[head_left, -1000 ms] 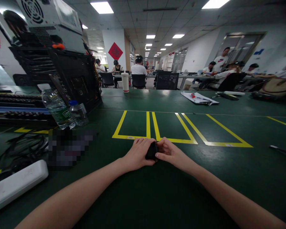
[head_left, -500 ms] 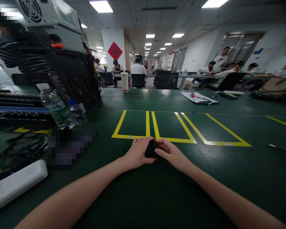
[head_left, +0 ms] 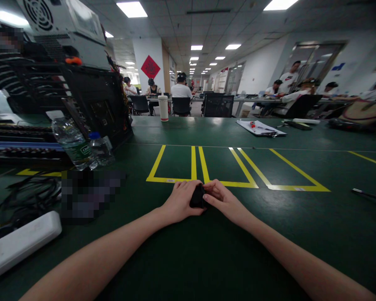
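Shifting slightly forward since a second ago, the thumb of the right hand point(head_left: 224, 200) is touching the black object point(head_left: 196, 197); whether that grip is pinching isn't showing. The left hand point(head_left: 181, 200) is holding it over the counter point(head_left: 200, 255), near yellow tape point(head_left: 193, 163).

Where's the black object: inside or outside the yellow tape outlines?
Outside: the left hand grips the black object on the near side of the yellow tape.
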{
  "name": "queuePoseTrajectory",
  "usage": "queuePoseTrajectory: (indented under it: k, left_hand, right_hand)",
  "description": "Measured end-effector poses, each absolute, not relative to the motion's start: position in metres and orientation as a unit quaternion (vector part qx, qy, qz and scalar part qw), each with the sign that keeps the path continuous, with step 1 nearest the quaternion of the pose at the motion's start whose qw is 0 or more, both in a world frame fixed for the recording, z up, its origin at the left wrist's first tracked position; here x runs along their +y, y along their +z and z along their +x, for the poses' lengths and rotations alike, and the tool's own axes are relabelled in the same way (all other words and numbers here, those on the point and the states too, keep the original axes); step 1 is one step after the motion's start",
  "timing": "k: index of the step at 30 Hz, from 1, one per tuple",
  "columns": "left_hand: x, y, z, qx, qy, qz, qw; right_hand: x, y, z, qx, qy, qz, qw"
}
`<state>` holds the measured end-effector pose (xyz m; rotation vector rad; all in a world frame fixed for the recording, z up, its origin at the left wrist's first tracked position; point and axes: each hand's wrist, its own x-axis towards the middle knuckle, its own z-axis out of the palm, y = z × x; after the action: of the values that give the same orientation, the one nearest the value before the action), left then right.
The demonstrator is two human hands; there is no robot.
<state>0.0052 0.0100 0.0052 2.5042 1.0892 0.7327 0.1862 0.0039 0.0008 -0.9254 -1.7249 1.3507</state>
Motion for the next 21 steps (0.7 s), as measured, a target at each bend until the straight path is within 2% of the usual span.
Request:
queuePoseTrajectory:
  k: [4, 11, 21]
  left_hand:
    - [0.0100, 0.0057, 0.0054, 0.383, 0.252, 0.875, 0.154]
    - [0.0098, 0.0042, 0.0057, 0.376, 0.250, 0.882, 0.132]
    - [0.0076, 0.0067, 0.0058, 0.382, 0.243, 0.881, 0.136]
  right_hand:
    - [0.0055, 0.0012, 0.1877, -0.670, 0.540, -0.373, 0.347]
    - [0.0101, -0.0033, 0.1907, -0.667, 0.587, -0.304, 0.343]
    - [0.0062, 0.0014, 0.1856, -0.672, 0.543, -0.360, 0.353]
